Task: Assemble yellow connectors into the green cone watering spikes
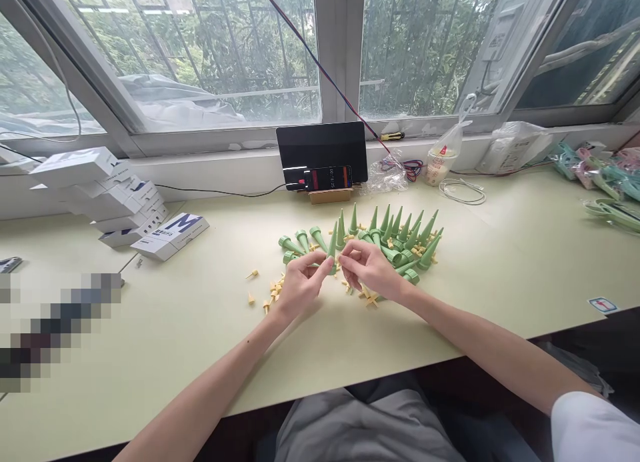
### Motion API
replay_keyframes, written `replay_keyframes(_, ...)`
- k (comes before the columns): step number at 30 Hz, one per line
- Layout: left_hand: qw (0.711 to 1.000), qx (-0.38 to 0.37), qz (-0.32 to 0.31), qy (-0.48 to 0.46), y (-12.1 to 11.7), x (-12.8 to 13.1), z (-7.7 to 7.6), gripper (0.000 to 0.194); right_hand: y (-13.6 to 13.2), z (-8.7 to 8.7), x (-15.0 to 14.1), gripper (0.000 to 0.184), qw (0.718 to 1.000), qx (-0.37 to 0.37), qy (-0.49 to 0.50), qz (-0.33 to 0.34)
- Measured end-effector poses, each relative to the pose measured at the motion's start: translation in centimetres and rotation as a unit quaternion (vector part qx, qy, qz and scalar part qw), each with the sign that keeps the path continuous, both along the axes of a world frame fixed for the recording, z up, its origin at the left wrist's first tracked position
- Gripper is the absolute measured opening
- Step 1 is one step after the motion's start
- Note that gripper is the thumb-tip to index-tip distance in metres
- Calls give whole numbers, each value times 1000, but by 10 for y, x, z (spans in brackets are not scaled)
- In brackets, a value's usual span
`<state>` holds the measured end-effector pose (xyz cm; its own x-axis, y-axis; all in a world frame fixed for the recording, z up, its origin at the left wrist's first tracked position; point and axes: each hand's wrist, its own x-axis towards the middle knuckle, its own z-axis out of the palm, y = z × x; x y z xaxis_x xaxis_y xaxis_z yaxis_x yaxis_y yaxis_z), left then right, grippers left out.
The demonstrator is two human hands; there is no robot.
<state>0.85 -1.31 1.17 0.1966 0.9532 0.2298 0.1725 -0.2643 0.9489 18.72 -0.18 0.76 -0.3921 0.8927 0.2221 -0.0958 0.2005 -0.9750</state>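
My left hand (301, 283) is closed round a green plastic cone spike (333, 239), which points upward. Close beside it, my right hand (371, 265) has its fingers pinched together near the spike's lower end; whatever is between them is hidden or too small to make out. Behind and right of my hands is a cluster of similar green spikes (426, 230), some standing tip up, others lying on their sides with ribbed caps showing. Small yellow plastic pieces (274, 289) lie left of my left hand, and yellow cross-shaped pieces (370, 298) lie under my right hand.
A phone (330, 178) leans on a dark tablet-like screen (320, 145) at the back of the table (210, 282). White boxes (170, 237) are stacked at the left. A bagged cup (440, 163), a coiled cable (463, 192) and plastic-wrapped items (590, 165) lie along the right rear.
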Motion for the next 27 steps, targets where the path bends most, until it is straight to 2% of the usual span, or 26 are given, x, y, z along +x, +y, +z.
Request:
replay_keyframes(3,999,-30,-6,-15,-1,0,3,34,-3,-2,-1,30,998,51,-35,-31)
replay_keyframes(5,999,-38,-6,-18,-1,1,3,34,-3,-2,-1,30,998,54,-32,-29)
replay_keyframes(9,1000,-30,-2,-9,-1,0,0,32,1,-1,1,30,1000,-6,10,7)
replay_keyframes(13,999,-36,12,-2,1,0,-5,39,3,2,1,34,993,-93,59,32)
replay_keyframes(16,1000,-21,7,8,2,-1,-8,40,2,3,-2,37,990,-116,71,32)
replay_keyframes(22,1000,-8,2,16,2,-3,-10,32,1,0,-7,34,997,-68,42,1)
replay_keyframes(27,1000,-18,0,11,-1,-3,-5,29,1,-8,-7,31,999,27,-15,-22)
